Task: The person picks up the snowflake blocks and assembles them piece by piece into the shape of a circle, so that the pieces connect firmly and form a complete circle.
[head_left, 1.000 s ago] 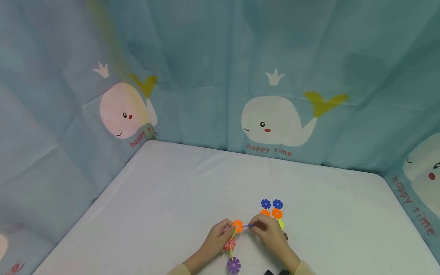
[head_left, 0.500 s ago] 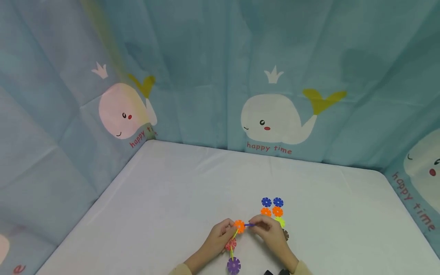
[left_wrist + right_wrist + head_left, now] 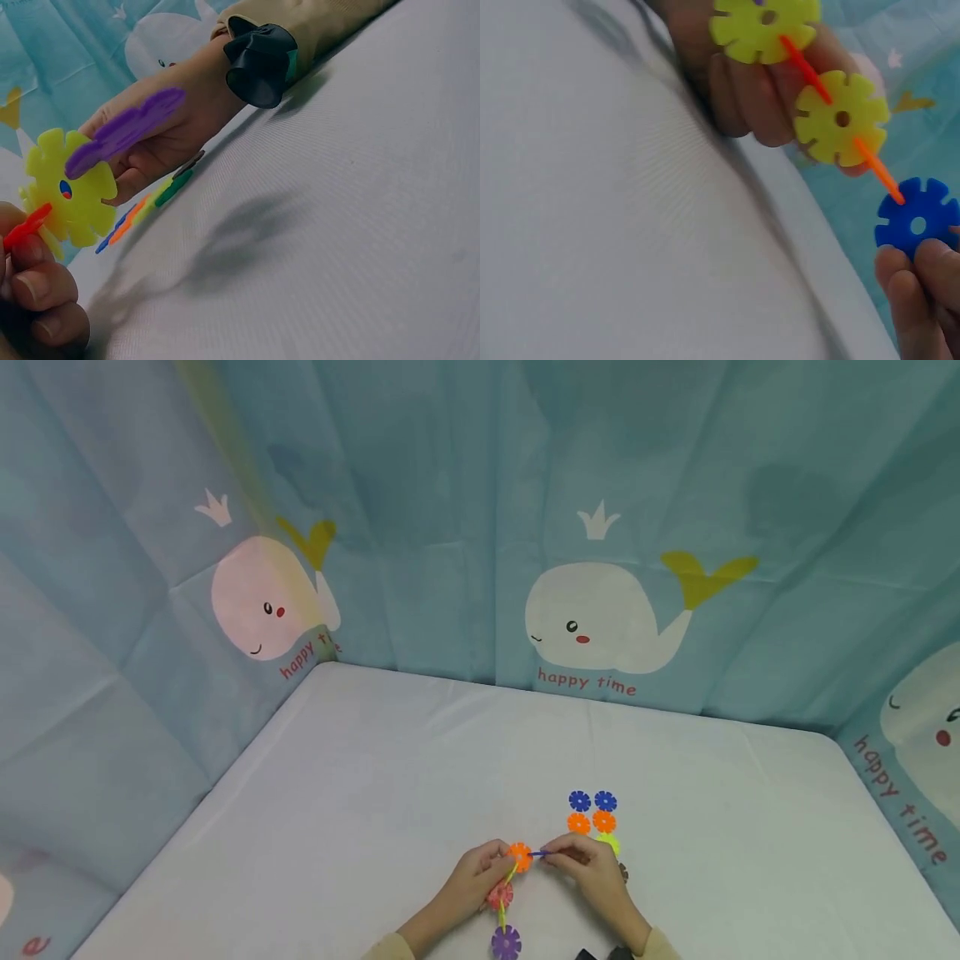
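Observation:
Both hands hold a chain of slotted plastic snowflake discs above the white table (image 3: 420, 777). My left hand (image 3: 474, 877) grips it around the upper yellow disc (image 3: 840, 135), close to the orange disc (image 3: 520, 857). From there the chain hangs toward me through a red disc (image 3: 500, 896) and another yellow disc (image 3: 90, 206) to a purple disc (image 3: 506, 942) at its end. Thumb and fingers of my right hand (image 3: 588, 864) pinch a blue disc (image 3: 922, 199). Its edge meets the orange disc, which shows edge-on in the right wrist view.
Beyond my right hand lie loose discs in two columns: blue (image 3: 580, 801), orange (image 3: 603, 821), yellow-green (image 3: 611, 842) and brown (image 3: 624, 872), with a green one (image 3: 174, 189) in the left wrist view. Black objects (image 3: 619, 954) show at the bottom edge. A whale-print curtain (image 3: 450, 610) surrounds the table.
Little differs. The head view shifts slightly, and the purple end of the chain swings a little to the left. Both hands keep their holds on the chain and the blue disc.

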Motion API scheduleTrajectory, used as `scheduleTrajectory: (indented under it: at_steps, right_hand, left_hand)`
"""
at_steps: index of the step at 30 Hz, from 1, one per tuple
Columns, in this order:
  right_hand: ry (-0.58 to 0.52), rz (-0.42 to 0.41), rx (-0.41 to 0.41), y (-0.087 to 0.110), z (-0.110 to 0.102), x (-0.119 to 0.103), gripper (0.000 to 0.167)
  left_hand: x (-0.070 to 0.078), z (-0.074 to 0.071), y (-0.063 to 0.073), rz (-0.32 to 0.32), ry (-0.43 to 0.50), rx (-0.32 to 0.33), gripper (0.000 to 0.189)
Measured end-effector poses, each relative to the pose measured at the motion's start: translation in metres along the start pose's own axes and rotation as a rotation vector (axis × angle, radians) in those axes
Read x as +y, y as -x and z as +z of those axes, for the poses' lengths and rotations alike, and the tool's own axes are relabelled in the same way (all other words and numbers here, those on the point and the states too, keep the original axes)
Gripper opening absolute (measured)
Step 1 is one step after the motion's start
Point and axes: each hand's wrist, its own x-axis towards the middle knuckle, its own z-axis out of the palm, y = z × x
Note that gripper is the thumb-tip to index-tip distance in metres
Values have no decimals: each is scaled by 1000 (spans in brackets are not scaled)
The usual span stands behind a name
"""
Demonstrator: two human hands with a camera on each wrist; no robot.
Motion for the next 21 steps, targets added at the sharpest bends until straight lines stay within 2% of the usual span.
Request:
scheduleTrajectory:
  at_steps: [4, 7, 10, 12, 16, 19, 21]
  right_hand:
    - [38, -115, -36, -1, 1, -6, 12]
    - [48, -169, -49, -3, 3, -14, 14]
    - [44, -169, -44, -4, 4, -21, 12]
    - [35, -165, -27, -4, 4, -24, 11]
    - [48, -192, -14, -3, 6, -25, 9]
    - [128, -204, -16, -3, 6, -24, 9]
    - [199, -183, 32, -5, 1, -22, 11]
  left_hand:
    - [-1, 0, 0, 8, 24, -35, 19]
    - [-1, 1, 0, 4, 25, -28, 20]
    - [2, 1, -1, -1, 34, -3, 19]
    - [9, 2, -1, 22, 36, 3, 18]
    - [22, 5, 0, 63, -39, -5, 15]
    - [28, 6, 1, 73, -110, -1, 16]
    - [30, 6, 3, 76, -122, 14, 16]
